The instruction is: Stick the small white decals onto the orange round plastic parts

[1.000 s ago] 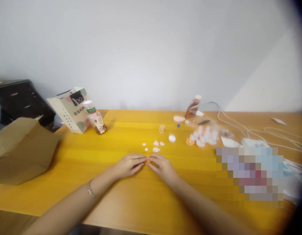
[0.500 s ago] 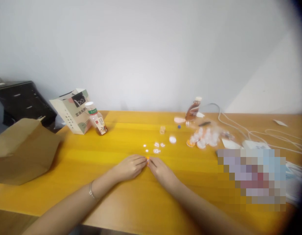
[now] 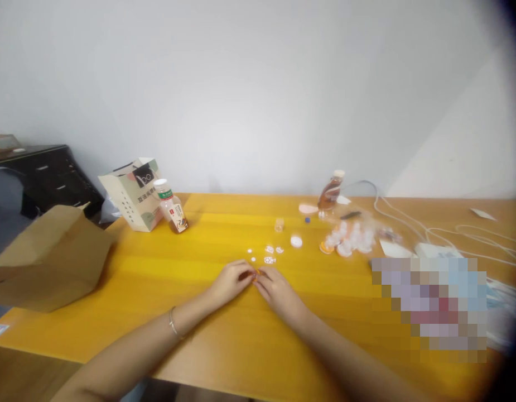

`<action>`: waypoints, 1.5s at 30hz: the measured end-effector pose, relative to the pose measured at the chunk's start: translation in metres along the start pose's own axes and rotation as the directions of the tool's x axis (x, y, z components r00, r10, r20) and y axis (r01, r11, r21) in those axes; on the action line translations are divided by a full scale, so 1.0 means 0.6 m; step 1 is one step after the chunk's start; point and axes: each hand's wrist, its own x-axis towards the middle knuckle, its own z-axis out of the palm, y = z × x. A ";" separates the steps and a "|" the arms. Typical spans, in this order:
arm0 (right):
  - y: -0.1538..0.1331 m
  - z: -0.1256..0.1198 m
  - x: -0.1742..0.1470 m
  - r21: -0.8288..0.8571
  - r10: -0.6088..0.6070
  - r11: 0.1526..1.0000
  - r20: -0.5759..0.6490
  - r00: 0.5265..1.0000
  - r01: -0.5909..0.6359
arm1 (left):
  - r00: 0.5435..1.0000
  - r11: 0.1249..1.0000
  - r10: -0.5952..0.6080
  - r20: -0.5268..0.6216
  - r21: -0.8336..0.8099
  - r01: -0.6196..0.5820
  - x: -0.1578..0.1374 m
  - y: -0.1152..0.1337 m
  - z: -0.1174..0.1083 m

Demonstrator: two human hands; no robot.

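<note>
Over the middle of the yellow wooden table (image 3: 191,318), my left hand (image 3: 234,283) and my right hand (image 3: 278,291) meet at the fingertips. Both pinch one small orange piece (image 3: 258,272), mostly covered by the fingers and too small to name. Just beyond the hands lie several flat white cut-out pieces with dark reddish marks, the longest patterned piece (image 3: 270,260) nearest my right hand. Two small white dots (image 3: 253,259) are to their left. A round white disc (image 3: 296,242) and a small clear container (image 3: 279,225) sit farther back.
At left are an open cardboard box (image 3: 57,262), a paper bag (image 3: 134,201) and a bottle with a white cap (image 3: 173,209). At right stand a brown drink bottle (image 3: 331,192), a heap of white and orange round pieces (image 3: 350,239), cables (image 3: 391,209) and a blurred-out patch.
The view has shifted slightly, so the scene sits a little to the right. My left fingers are more arched, and less of the orange piece shows between the hands.
</note>
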 end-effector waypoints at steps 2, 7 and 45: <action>0.003 -0.003 0.002 0.093 0.064 0.994 -0.033 0.997 -0.060 | 1.000 1.000 0.007 -0.012 0.020 -0.007 -0.001 0.001 -0.001; 0.010 -0.006 0.012 0.626 0.341 0.727 0.028 0.940 -0.282 | 0.994 0.991 0.095 -0.062 0.096 -0.089 -0.003 0.010 -0.004; 0.017 -0.028 0.018 0.894 0.618 0.151 0.247 0.746 -0.421 | 0.848 0.804 0.525 -0.064 0.362 -0.471 0.028 -0.014 -0.002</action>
